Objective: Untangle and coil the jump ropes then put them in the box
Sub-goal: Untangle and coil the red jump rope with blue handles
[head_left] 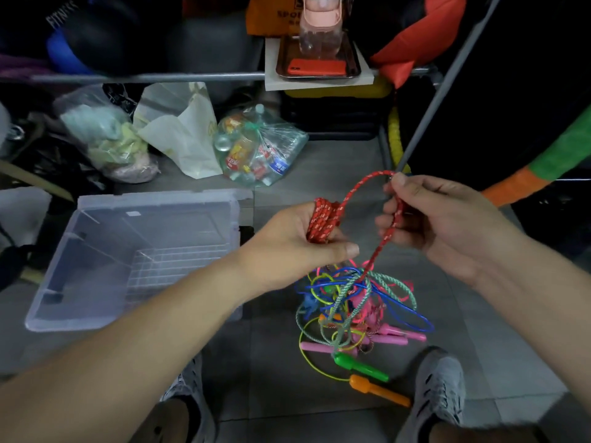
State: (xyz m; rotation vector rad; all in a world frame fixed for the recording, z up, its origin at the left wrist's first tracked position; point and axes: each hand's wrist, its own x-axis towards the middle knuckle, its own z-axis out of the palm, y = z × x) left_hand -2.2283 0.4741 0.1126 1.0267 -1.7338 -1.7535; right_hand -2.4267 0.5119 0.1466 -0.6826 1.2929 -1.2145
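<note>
The grey tiled floor (335,161) carries everything. On its left sits a clear plastic box (153,199), open at the top, with nothing visible inside. Right of the box and above the floor, the left hand (287,244) holds a small coil of the red jump rope (323,222), which is wound around its curled fingers, with the thumb pressing across the near side. The right hand (447,225), just to the right, pinches the same rope between thumb and fingers. A short arc of rope runs between the hands, and the tail drops to the floor. Below the hands lies a tangle of jump ropes (355,302) in blue, teal, yellow and pink. Pink handles (396,337), a green handle (358,366) and an orange handle (377,391) lie at its near edge, between two grey shoes (441,388).
</note>
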